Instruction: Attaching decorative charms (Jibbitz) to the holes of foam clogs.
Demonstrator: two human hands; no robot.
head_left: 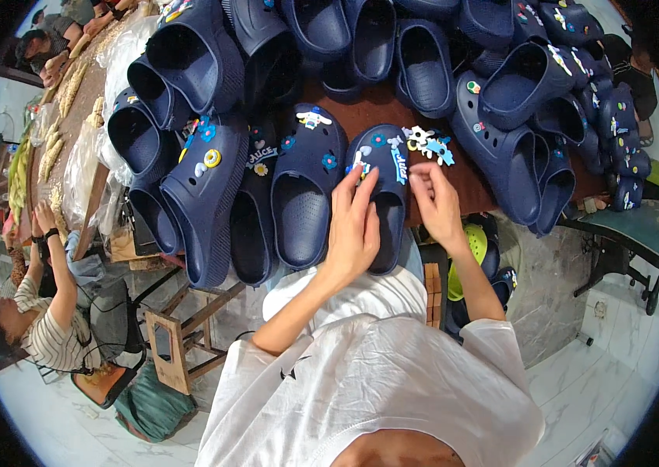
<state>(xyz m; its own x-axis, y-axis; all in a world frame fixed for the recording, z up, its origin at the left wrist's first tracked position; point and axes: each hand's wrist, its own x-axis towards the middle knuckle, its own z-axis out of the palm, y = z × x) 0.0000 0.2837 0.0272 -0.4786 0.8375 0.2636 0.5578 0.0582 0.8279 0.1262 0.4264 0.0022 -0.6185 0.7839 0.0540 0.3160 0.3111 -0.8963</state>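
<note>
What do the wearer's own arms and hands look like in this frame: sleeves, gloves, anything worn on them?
Both hands are bare: no gloves on the left hand or the right hand, and no watch, ring or bracelet shows. The forearms are uncovered up to about the elbow, where loose white sleeves of a white top begin. The fabric looks plain and creased.

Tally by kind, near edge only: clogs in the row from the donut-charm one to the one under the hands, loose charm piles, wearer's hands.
navy clogs: 4
loose charm pile: 1
left hand: 1
right hand: 1
Total: 7
</note>
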